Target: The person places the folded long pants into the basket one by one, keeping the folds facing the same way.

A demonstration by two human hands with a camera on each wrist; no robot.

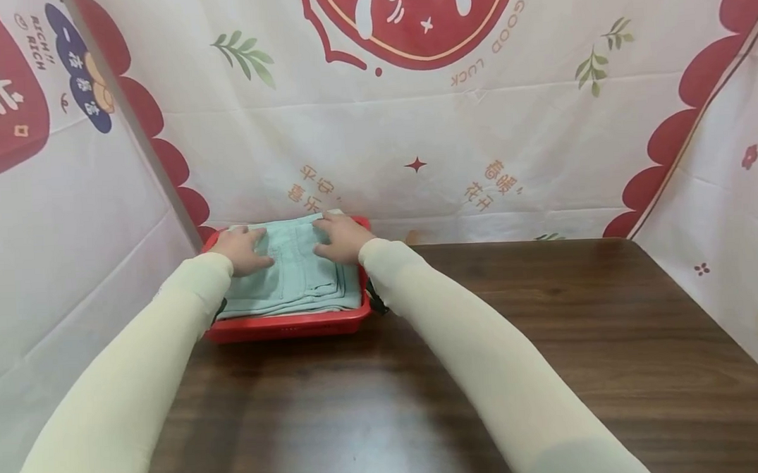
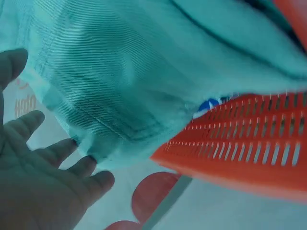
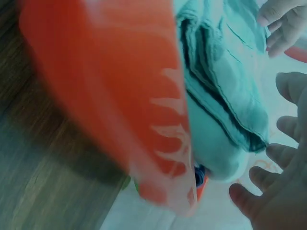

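A folded pale green garment (image 1: 291,261) with stitched seams, like denim, lies in a red plastic basket (image 1: 288,326) at the back left of the table. My left hand (image 1: 243,251) is over the garment's left side. In the left wrist view, that hand's spread fingers (image 2: 60,152) are at the cloth's edge. On the other side, my right hand (image 1: 343,236) is over the far right corner, its fingers (image 3: 280,155) spread beside the folded layers. Neither hand grips the cloth; whether the fingertips touch it is hard to tell.
Slotted basket walls (image 2: 240,129) show in the left wrist view. Something dark blue (image 3: 199,176) is partly visible under the garment. The brown wooden table (image 1: 535,328) extends right and forward of the basket. Printed white cloth walls (image 1: 438,135) stand behind and at both sides.
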